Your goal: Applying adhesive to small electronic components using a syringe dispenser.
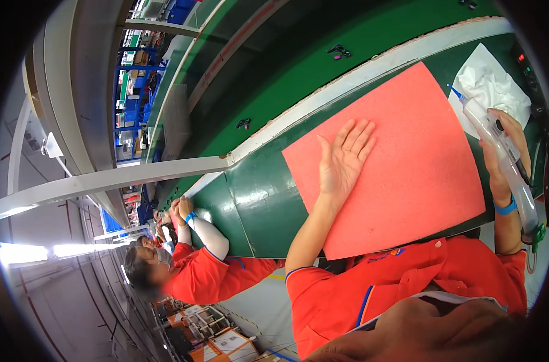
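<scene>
A pink foam sheet (401, 175) lies on the green worktop in front of me. Palm up and holding nothing, my left hand (345, 158) rests over the sheet's left part with its fingers stretched out. At the right, my right hand (505, 148) is wrapped round a clear dispensing syringe (513, 172) with a thin blue tip, which points up and to the left, just past the sheet's right edge. A green fitting (534, 235) sits at the syringe's lower end. Behind that hand, a crumpled white cloth or tissue (488, 81) lies at the sheet's far right corner.
Beyond a pale rail (347, 81) runs a green conveyor belt (286, 90) carrying several small black parts (338, 52). A grey metal post (123, 180) crosses at the left. Beside it a co-worker in a red shirt (211, 280) sits at the same green worktop (262, 193).
</scene>
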`<state>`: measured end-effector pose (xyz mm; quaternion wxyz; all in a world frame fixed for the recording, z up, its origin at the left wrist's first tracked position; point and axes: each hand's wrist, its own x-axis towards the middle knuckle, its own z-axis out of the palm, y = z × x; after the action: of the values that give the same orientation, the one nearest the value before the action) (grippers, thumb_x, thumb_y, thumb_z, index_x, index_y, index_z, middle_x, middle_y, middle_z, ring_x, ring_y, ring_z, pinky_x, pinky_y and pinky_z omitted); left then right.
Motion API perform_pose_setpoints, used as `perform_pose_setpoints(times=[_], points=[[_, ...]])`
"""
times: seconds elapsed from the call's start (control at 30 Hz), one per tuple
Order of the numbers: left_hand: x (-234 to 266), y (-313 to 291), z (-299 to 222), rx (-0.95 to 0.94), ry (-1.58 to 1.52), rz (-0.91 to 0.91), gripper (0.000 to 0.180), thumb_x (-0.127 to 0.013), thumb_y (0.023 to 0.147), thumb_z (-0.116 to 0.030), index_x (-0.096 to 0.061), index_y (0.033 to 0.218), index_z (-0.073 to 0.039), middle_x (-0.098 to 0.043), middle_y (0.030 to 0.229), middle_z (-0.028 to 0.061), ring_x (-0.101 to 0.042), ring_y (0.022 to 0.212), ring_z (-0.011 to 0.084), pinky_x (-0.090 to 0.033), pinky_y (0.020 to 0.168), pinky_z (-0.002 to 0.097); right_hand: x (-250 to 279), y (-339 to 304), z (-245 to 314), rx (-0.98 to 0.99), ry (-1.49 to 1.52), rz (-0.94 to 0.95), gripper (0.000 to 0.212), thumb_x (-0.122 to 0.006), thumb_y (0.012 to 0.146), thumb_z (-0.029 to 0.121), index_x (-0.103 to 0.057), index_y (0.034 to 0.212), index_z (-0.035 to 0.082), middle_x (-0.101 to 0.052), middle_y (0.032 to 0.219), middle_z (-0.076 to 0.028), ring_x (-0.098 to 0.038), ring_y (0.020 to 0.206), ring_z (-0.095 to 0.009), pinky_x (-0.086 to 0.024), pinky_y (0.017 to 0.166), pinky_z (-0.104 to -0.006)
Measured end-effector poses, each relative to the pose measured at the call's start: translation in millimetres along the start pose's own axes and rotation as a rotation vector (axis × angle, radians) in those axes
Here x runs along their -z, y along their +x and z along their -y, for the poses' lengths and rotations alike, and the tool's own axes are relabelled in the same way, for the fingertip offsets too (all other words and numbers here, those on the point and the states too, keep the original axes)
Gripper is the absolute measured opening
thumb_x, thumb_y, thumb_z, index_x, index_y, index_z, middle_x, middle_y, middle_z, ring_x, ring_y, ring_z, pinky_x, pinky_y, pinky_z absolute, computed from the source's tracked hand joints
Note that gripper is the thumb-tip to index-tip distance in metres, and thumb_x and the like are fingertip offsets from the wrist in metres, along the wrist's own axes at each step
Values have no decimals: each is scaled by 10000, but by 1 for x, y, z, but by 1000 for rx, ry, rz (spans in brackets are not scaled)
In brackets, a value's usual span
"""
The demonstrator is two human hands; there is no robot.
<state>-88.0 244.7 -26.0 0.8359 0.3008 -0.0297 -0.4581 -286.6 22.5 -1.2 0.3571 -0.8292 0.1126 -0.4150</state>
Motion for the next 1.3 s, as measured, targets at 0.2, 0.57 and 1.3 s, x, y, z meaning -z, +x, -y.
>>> perform_pose_setpoints(times=[0.2,0.57,1.3], points=[[-2,0,2,-6,30,-29,681,-269,841,-533,-257,1226,28,-279,1296,227,-254,1230,335,-234,1021,444,2,-2,-2,36,6,11,407,-574,740,38,-454,1128,26,-515,1073,-165,-496,990,-259,-424,807,-325],[12,1,0,9,166,76,452,-303,877,-461,-448,722,-62,-511,874,118,-498,964,265,-414,863,391,1,-2,-3,45,10,10,406,-582,736,42,-458,1123,27,-518,1069,-163,-499,988,-263,-427,803,-327],[10,-3,2,-31,242,-17,255,-474,870,-200,-445,1069,-43,-408,666,6,-459,706,134,-435,666,280,0,-4,-5,-17,22,30,422,-591,741,61,-453,1141,66,-512,1087,-150,-505,1000,-265,-420,838,-341]])
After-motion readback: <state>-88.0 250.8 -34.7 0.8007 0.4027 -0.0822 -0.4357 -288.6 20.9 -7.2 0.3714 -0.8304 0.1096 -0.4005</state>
